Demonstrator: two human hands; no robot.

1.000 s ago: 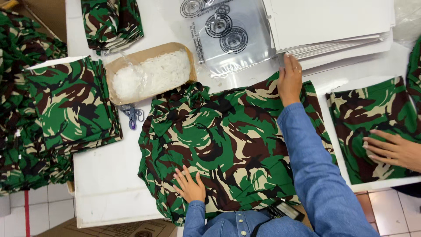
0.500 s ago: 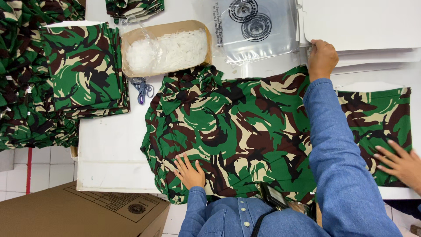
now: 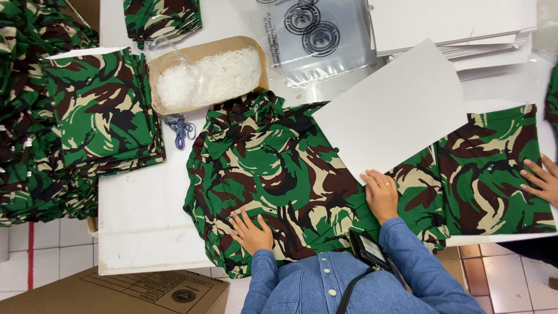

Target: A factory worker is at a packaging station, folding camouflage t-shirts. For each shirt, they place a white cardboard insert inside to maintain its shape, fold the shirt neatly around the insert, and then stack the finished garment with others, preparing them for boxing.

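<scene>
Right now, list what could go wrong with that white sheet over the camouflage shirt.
1. The right hand grips only one corner of the white card sheet, so it may sag or bend.
2. The camouflage shirt lies rumpled under the left hand; creases could get trapped.

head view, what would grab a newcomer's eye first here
The big green, brown and tan camouflage garment spread over the white table, with the left hand flat on its near edge. Next, the plain white card sheet lying on it, the right hand at its near corner. Folded camouflage pieces are stacked at the left.
</scene>
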